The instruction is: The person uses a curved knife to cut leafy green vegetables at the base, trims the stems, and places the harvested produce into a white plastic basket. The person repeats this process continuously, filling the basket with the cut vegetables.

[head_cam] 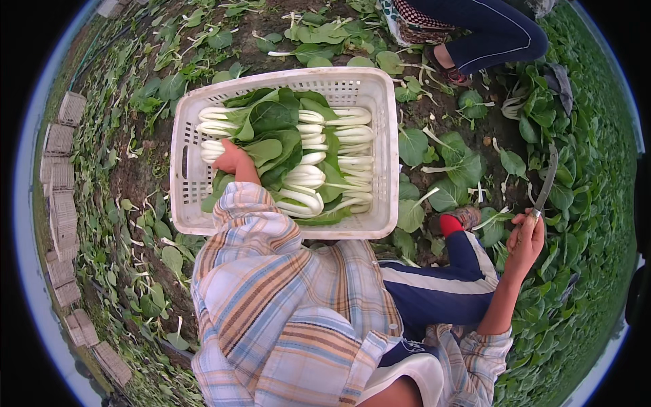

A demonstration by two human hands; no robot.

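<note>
A white perforated plastic crate (391,152) holds rows of pak choi, with thick white stalks (351,135) and dark green leaves (277,114). Inside it at the left, my left hand (234,156) is closed around the white stalks of a pak choi (211,150), whose leaves point to the right. Out at the far right, my right hand (526,234) grips the handle of a curved-blade knife (548,175). Its blade points away from me over the leafy plants. The fingers of my left hand are partly hidden.
Loose trimmed leaves (450,193) litter the soil around the crate. Uncut green plants (585,264) fill the right side. A co-worker's bent leg (493,35) is at the top right, near a cut bunch (534,109). Several more crates (63,219) line the far left.
</note>
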